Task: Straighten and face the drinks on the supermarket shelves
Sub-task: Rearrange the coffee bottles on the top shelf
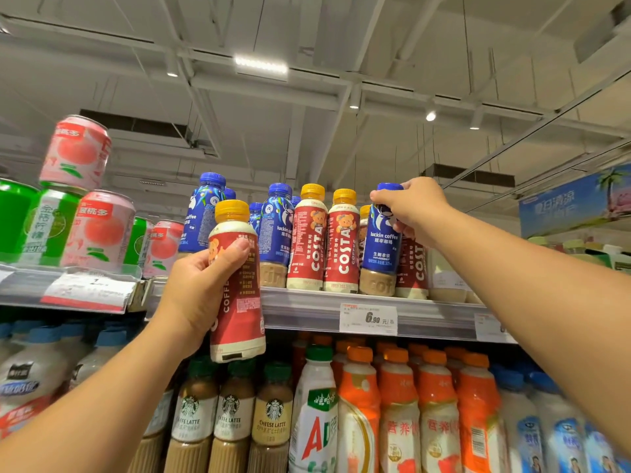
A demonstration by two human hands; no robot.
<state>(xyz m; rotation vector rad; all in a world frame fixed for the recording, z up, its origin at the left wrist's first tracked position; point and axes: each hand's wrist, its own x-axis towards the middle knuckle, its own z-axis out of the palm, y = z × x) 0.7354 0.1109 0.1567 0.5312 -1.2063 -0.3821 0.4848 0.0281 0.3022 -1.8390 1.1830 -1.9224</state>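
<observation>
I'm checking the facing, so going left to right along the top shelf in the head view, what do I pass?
Pink peach cans → blue-capped Luckin coffee bottles → two red Costa bottles → blue Luckin bottle gripped at its neck by the right hand.

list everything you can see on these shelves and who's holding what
Costa bottle: one, red with yellow cap, held off the shelf in front of the top shelf edge
Costa bottles: two facing front plus others partly hidden, red, top shelf middle
luckin bottle: one, blue, top shelf right, gripped near the cap
luckin bottles: several, blue, top shelf left of the Costa row
peach cans: at least three, pink, top left, one stacked
green cans: a few, top left
price tag: one, white, shelf rail
Starbucks bottles: three, lower shelf
orange bottles: several, lower shelf right
hands: left holds the Costa bottle; right grips the luckin bottle
</observation>
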